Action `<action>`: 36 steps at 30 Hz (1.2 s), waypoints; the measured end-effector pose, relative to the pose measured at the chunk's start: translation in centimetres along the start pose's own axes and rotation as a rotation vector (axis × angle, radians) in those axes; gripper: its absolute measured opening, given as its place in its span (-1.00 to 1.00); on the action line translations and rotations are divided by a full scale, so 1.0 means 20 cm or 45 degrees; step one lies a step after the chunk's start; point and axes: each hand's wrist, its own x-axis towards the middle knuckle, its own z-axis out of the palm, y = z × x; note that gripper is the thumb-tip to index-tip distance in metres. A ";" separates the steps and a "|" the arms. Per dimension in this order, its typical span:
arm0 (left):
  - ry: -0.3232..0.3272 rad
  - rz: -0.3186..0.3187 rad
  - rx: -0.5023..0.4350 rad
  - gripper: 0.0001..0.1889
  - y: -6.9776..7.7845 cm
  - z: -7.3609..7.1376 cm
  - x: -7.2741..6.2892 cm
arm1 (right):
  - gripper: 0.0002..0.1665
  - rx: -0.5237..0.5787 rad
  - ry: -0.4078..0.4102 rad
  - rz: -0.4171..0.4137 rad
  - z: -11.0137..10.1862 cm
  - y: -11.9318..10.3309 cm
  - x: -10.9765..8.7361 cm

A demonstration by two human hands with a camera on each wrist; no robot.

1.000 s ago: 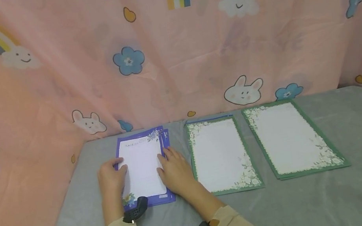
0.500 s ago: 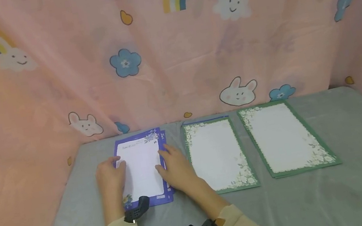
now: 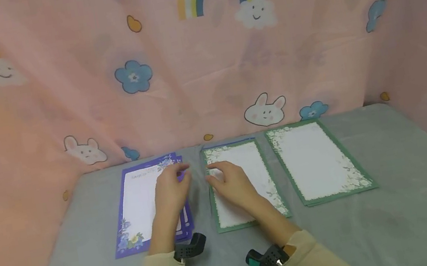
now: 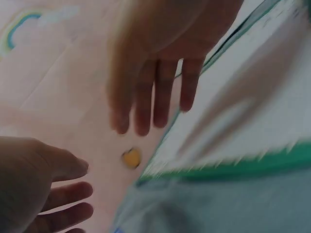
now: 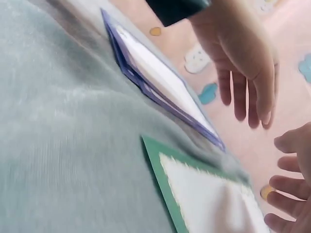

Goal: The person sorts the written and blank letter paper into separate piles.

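Note:
In the head view, my left hand (image 3: 170, 192) hovers over the right part of a stack of purple-bordered stationery paper (image 3: 136, 202). Its fingers bend loosely toward the middle and hold nothing. My right hand (image 3: 234, 186) is above the left side of the middle green-bordered stationery paper (image 3: 247, 158), thumb and fingers apart. The hands face each other across a gap. In the left wrist view the right hand (image 4: 165, 43) casts a shadow on the green-bordered paper (image 4: 272, 107). The right wrist view shows both hands raised off the sheets.
Another green-bordered stack (image 3: 316, 163) lies slanted at the right on the grey cloth (image 3: 410, 194). A thin blue edge shows behind the middle green paper. A pink printed curtain (image 3: 186, 71) rises at the back and sides.
Both hands have left the edges of the purple stack and moved right. The top purple sheet now lies angled over those beneath. The head view has turned slightly to the right.

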 end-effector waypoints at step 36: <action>-0.123 0.051 -0.108 -0.75 0.01 0.31 -0.06 | -0.61 -0.185 0.255 0.028 -0.32 0.48 -0.20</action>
